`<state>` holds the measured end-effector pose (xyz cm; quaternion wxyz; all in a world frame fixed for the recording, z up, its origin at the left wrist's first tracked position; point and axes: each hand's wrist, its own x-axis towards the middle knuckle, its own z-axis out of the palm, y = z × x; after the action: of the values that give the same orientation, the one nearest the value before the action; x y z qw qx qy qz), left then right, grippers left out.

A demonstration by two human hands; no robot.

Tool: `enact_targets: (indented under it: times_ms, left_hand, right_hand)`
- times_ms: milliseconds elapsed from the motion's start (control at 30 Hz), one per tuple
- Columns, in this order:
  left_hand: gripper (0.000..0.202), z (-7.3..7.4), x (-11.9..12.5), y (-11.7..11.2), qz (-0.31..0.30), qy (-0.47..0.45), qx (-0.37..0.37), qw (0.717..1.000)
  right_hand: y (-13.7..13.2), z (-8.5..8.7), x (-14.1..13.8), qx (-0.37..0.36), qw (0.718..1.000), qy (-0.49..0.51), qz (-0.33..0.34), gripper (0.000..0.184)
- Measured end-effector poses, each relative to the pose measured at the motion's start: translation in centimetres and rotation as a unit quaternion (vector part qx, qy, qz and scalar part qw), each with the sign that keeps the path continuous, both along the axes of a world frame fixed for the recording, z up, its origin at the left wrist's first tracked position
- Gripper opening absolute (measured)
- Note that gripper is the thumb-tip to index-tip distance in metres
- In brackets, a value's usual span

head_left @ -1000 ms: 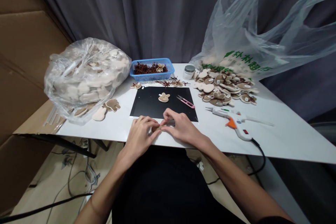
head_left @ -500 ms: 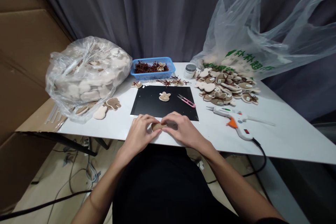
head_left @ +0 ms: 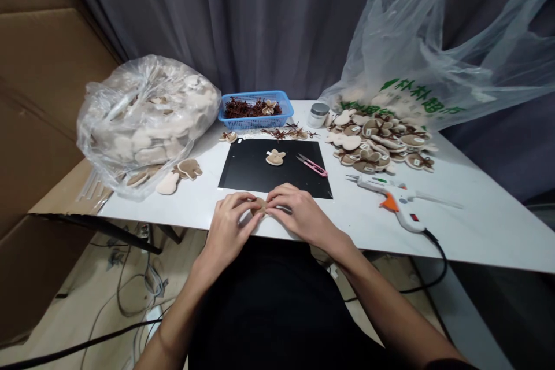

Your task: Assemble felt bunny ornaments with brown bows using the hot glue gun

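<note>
1. At the near edge of the white counter point(head_left: 477, 225), the left hand point(head_left: 229, 219) and the right hand point(head_left: 301, 214) met over a small tan felt piece point(head_left: 259, 206).
2. The fingers of both hands were pinched together on that piece from either side, hiding most of it.
3. It looked light, soft and bendable, and probably not fragile. Its thin edges seemed the best place to grip.
4. Just beyond the hands lay a black mat point(head_left: 260, 170) carrying a bunny-shaped piece point(head_left: 275, 157) and pink snips point(head_left: 312, 166).
5. To the right, a glue gun point(head_left: 396, 202) lay on the counter with its cord trailing off the edge. Its tip might have been hot.
6. Farther back stood a blue basket point(head_left: 254, 122) and a small jar point(head_left: 318, 114). A pile of felt shapes point(head_left: 381, 141) lay at right and a bulging clear bag point(head_left: 143, 121) at left.
7. Nothing stood between the hands and the mat.
</note>
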<state>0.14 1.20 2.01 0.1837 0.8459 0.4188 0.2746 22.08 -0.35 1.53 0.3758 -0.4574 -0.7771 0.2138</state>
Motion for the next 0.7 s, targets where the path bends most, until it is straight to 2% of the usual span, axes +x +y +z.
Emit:
enact_targets:
  times_ms: [433,700]
  left_hand:
    - [0.019,0.35,0.08,0.24,-0.031,0.031,0.001,0.999]
    - [0.022,0.43,-0.03,0.09,-0.037,0.039,-0.016,0.998]
  right_hand:
    - [0.58,-0.27,0.47,0.021,0.998,0.015,0.052,0.012]
    - [0.71,-0.38,0.61,0.011,0.998,0.035,0.045,0.008]
